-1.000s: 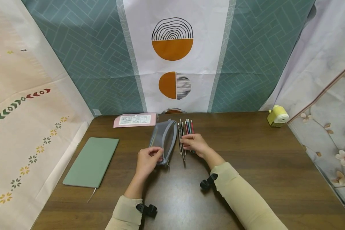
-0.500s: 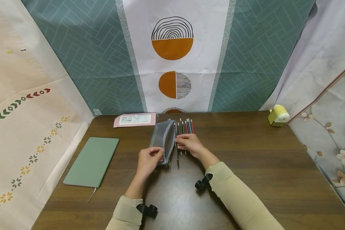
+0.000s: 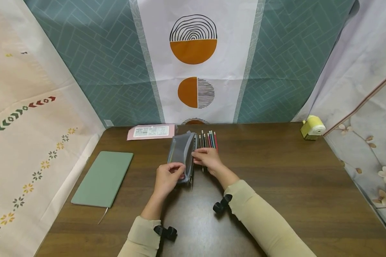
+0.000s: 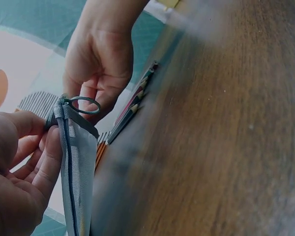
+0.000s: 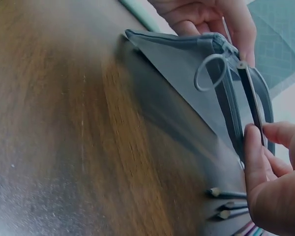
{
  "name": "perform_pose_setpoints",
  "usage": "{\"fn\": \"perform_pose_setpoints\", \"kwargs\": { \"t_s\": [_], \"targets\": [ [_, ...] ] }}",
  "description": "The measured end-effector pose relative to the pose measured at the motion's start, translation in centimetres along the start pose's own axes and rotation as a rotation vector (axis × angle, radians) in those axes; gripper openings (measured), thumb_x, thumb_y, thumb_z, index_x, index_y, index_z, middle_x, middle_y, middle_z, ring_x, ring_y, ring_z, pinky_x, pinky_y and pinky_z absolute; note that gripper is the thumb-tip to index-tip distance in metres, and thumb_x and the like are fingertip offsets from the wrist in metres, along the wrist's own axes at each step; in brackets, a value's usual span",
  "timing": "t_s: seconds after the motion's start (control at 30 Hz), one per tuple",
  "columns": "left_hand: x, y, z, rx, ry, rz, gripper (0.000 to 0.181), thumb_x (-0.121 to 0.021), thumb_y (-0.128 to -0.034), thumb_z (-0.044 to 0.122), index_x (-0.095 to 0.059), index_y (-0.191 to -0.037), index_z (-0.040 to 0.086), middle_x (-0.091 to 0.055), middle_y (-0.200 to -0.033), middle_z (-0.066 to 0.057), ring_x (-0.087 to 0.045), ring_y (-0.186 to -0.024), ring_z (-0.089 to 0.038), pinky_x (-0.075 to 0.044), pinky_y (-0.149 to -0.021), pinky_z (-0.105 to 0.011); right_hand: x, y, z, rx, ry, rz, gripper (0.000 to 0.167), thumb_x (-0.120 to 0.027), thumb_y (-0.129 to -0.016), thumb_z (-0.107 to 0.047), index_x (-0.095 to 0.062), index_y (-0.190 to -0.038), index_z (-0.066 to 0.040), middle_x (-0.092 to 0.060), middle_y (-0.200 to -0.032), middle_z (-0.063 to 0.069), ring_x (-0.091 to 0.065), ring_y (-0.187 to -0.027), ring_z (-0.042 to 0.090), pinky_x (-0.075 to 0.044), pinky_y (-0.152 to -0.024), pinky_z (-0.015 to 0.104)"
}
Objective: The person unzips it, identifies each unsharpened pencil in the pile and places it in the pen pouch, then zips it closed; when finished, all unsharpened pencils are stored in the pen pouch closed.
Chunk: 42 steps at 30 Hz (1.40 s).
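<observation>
A grey zippered pouch (image 3: 179, 150) lies on the table with its mouth open to the right. My left hand (image 3: 169, 177) pinches the near edge of that mouth. Between thumb and fingers of my right hand (image 3: 209, 161) is a dark pencil (image 5: 250, 93), held at the pouch's opening; the right wrist view shows it between the two zipper edges (image 5: 228, 110). Several pencils (image 3: 212, 140) lie side by side just right of the pouch, partly hidden by my right hand. Their sharpened tips (image 5: 221, 214) show below that hand in the right wrist view.
A green notebook (image 3: 103, 179) with a ribbon lies to the left. Behind the pouch is a pink packet (image 3: 151, 132) with a white label. A yellow sharpener (image 3: 312, 127) stands at the table's far right corner.
My right hand has moved left with the dark pencil, from the row of pencils to the pouch's mouth. My left hand keeps its pinch on the pouch edge, shifted very slightly right.
</observation>
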<state>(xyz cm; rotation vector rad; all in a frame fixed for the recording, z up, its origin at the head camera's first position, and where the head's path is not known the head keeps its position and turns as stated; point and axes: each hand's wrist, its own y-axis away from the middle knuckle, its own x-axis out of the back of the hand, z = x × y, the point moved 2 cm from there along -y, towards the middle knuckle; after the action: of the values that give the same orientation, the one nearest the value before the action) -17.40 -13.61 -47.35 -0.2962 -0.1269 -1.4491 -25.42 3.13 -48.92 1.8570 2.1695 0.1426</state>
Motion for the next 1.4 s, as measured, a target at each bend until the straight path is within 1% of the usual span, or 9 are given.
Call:
{"fn": "perform_pose_setpoints", "kwargs": {
  "t_s": [0.03,0.2,0.27,0.5,0.8,0.93,1.1,1.27,1.4],
  "targets": [
    [0.0,0.0,0.2,-0.002,-0.005,-0.003,0.01,-0.073,-0.0904,0.0,-0.075,-0.094,-0.009,-0.073,-0.08,-0.023,-0.072,-0.065,-0.032,-0.061,-0.059,-0.03,-0.1,0.0,-0.1,0.004,0.004,0.007,0.026,-0.07,-0.092,0.001,-0.067,-0.115,0.013,-0.07,-0.095,0.014,-0.068,-0.072,0.011,-0.061,-0.07,0.023],
    [0.3,0.9,3.2,-0.016,-0.015,-0.034,0.01,-0.07,-0.0906,-0.005,-0.073,-0.093,-0.014,-0.071,-0.08,-0.028,-0.071,-0.066,-0.039,-0.062,-0.062,-0.038,-0.6,0.0,-0.1,0.016,0.022,0.046,0.023,-0.072,-0.091,0.001,-0.069,-0.111,0.012,-0.071,-0.091,0.013,-0.067,-0.068,0.01,-0.061,-0.067,0.023],
    [0.4,1.2,4.1,-0.026,-0.013,-0.05,0.009,-0.07,-0.0906,-0.006,-0.072,-0.093,-0.015,-0.071,-0.08,-0.027,-0.071,-0.066,-0.038,-0.062,-0.062,-0.036,-0.9,0.0,-0.2,0.025,0.036,0.059,0.022,-0.072,-0.091,0.001,-0.069,-0.109,0.012,-0.071,-0.09,0.013,-0.067,-0.066,0.01,-0.061,-0.066,0.023],
    [0.3,1.1,3.7,-0.027,-0.004,-0.071,0.01,-0.069,-0.0909,-0.007,-0.072,-0.094,-0.016,-0.072,-0.081,-0.026,-0.071,-0.064,-0.029,-0.06,-0.06,-0.026,-1.5,0.3,-0.5,0.066,0.119,0.062,0.021,-0.072,-0.091,0.001,-0.069,-0.108,0.012,-0.074,-0.092,0.016,-0.066,-0.061,0.01,-0.061,-0.062,0.024],
    [0.4,1.3,3.4,-0.046,0.005,-0.082,0.01,-0.069,-0.0915,-0.006,-0.072,-0.093,-0.015,-0.071,-0.083,-0.028,-0.071,-0.067,-0.039,-0.062,-0.061,-0.034,-1.9,0.5,-0.4,0.065,0.166,0.018,0.022,-0.069,-0.09,0.004,-0.067,-0.111,0.012,-0.074,-0.09,0.017,-0.065,-0.062,0.011,-0.06,-0.061,0.023],
    [0.4,1.3,3.5,-0.043,0.008,-0.075,0.009,-0.07,-0.0913,-0.005,-0.073,-0.093,-0.014,-0.071,-0.08,-0.025,-0.07,-0.065,-0.034,-0.062,-0.061,-0.032,-2.0,0.3,-0.3,0.073,0.151,0.031,0.024,-0.068,-0.09,0.004,-0.065,-0.112,0.011,-0.074,-0.086,0.016,-0.064,-0.06,0.01,-0.059,-0.06,0.022],
    [0.4,1.3,3.7,-0.032,0.004,-0.055,0.009,-0.07,-0.0908,-0.005,-0.073,-0.093,-0.013,-0.071,-0.078,-0.023,-0.07,-0.063,-0.028,-0.061,-0.06,-0.027,-2.0,0.3,-0.3,0.065,0.148,0.043,0.024,-0.069,-0.09,0.004,-0.065,-0.112,0.011,-0.075,-0.089,0.018,-0.065,-0.059,0.01,-0.059,-0.061,0.021],
    [0.4,1.3,3.7,-0.016,0.003,-0.049,0.01,-0.07,-0.0909,-0.005,-0.073,-0.093,-0.014,-0.071,-0.077,-0.024,-0.07,-0.063,-0.029,-0.061,-0.059,-0.027,-1.8,0.3,-0.2,0.064,0.174,0.058,0.021,-0.069,-0.09,0.004,-0.067,-0.109,0.01,-0.075,-0.091,0.019,-0.065,-0.059,0.01,-0.059,-0.06,0.022],
    [0.5,1.3,3.7,-0.013,0.014,-0.04,0.009,-0.071,-0.0907,-0.005,-0.073,-0.093,-0.014,-0.071,-0.076,-0.024,-0.071,-0.063,-0.032,-0.061,-0.06,-0.031,-1.9,0.3,-0.2,0.097,0.182,0.065,0.018,-0.068,-0.093,0.002,-0.067,-0.109,0.01,-0.074,-0.091,0.019,-0.066,-0.064,0.01,-0.06,-0.064,0.023]
  ]
}}
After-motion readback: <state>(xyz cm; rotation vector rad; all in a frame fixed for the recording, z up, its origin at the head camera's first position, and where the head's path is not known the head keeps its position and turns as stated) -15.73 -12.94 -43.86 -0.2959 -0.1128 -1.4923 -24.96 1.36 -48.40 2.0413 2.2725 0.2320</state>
